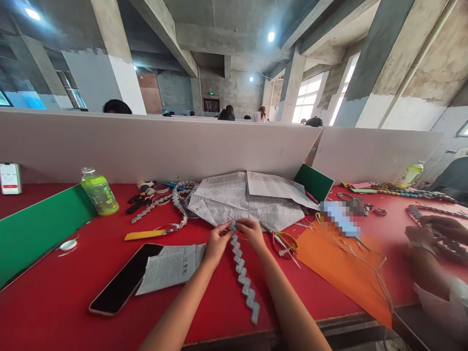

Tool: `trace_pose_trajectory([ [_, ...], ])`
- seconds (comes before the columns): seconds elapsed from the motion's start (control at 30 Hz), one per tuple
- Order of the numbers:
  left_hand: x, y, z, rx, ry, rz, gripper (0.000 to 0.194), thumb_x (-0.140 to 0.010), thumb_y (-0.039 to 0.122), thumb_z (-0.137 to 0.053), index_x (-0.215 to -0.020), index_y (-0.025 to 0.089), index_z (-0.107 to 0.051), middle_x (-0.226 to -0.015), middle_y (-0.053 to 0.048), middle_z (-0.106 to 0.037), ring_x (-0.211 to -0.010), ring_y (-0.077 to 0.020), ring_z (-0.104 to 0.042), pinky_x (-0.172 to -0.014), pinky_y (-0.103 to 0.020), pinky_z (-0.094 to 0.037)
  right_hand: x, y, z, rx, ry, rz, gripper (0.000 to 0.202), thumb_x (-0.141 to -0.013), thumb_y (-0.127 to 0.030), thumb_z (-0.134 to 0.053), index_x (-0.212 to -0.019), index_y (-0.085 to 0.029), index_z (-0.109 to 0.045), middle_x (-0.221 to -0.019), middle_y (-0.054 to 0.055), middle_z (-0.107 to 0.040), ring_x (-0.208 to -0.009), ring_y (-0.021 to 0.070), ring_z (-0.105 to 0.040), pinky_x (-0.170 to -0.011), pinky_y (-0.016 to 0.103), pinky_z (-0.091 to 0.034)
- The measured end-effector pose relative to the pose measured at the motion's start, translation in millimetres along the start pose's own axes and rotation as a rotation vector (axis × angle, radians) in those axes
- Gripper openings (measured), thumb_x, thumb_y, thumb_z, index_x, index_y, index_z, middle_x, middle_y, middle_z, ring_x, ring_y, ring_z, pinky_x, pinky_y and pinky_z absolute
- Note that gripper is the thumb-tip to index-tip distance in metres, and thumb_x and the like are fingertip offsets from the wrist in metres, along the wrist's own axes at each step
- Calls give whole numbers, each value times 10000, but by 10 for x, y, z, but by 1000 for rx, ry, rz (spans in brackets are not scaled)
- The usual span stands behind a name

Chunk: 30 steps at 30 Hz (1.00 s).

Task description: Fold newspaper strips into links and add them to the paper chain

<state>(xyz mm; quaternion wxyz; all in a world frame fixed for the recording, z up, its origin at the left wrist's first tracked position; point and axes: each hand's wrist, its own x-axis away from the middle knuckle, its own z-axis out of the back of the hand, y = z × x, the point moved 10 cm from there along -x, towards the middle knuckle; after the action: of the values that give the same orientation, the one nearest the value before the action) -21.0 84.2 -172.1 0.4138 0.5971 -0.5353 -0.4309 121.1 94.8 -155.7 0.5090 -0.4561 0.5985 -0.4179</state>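
Observation:
A zigzag strip of folded paper (242, 273) runs along the red table toward me, grey-white and made of small interlocked pieces. Its far end is pinched between the fingers of my left hand (218, 240) and my right hand (253, 233). Both hands are closed on that end, fingertips nearly meeting; the exact fold between them is hidden. Just beyond my fingers lie large printed newspaper sheets (234, 195). To the right of my right hand are scissors with yellow and red handles (287, 241). Smaller printed paper pieces (171, 267) lie left of my left wrist.
A black phone (126, 278) lies at left, with a yellow cutter (144, 235) beyond it. Other folded chains (177, 204) are heaped behind. A green bottle (98, 191) stands by a green board (47, 229). At right are an orange sheet (336, 268) and a co-worker's hands (424, 239).

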Motion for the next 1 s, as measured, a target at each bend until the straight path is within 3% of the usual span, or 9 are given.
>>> trace_pose_trajectory([
  [0.2, 43, 166, -19, -116, 8, -120, 337, -568, 140, -746, -900, 190, -710, -847, -21, -658, -781, -156, -561, -698, -207, -422, 5, -63, -34, -86, 1, 63, 212, -593, -239, -669, -786, -194, -595, -601, -39, -602, -551, 121, -555, -569, 253, -446],
  [0.33, 68, 249, -3, -211, 18, -172, 329, -585, 148, -737, -908, 201, -712, -782, -13, -612, -729, -148, -543, -680, -214, -423, 21, -31, -76, -106, -40, 7, 253, -583, -247, -689, -800, -194, -571, -620, -30, -619, -572, 134, -578, -577, 262, -451],
  [0.47, 101, 340, -61, -386, -63, -290, 313, -678, 198, -667, -989, 225, -690, -829, -37, -581, -811, -167, -546, -700, -225, -438, 29, 32, -116, -109, -91, -55, 278, -560, -263, -715, -783, -188, -568, -625, -17, -631, -575, 140, -587, -578, 266, -449],
  [0.63, 141, 304, -134, -518, -124, -339, 366, -773, 266, -541, -1132, 242, -609, -938, -49, -578, -881, -179, -561, -751, -281, -468, 19, -17, -83, -118, -37, 25, 242, -564, -274, -723, -736, -190, -575, -574, -43, -588, -536, 114, -542, -547, 242, -428],
  [0.73, 119, 235, -165, -412, -155, -280, 391, -748, 264, -568, -1136, 232, -607, -1066, -65, -617, -1014, -207, -549, -834, -307, -456, 25, -43, -47, -133, 3, 42, 254, -551, -291, -740, -719, -192, -578, -586, -40, -584, -552, 118, -541, -563, 251, -438],
  [0.83, 54, 89, -155, -161, -178, -89, 385, -675, 238, -640, -1060, 216, -651, -1116, -53, -639, -1080, -221, -534, -900, -312, -423, 40, -73, -63, -114, -28, 36, 264, -568, -309, -746, -756, -194, -600, -652, -15, -619, -622, 143, -574, -623, 277, -462],
  [1.0, 39, -127, -157, 173, -208, 199, 446, -618, 249, -713, -1054, 180, -649, -902, -46, -701, -747, -154, -615, -691, -251, -449, 84, -62, -207, -112, -212, -37, 351, -630, -319, -728, -954, -222, -637, -836, 18, -669, -769, 170, -612, -733, 308, -473],
])
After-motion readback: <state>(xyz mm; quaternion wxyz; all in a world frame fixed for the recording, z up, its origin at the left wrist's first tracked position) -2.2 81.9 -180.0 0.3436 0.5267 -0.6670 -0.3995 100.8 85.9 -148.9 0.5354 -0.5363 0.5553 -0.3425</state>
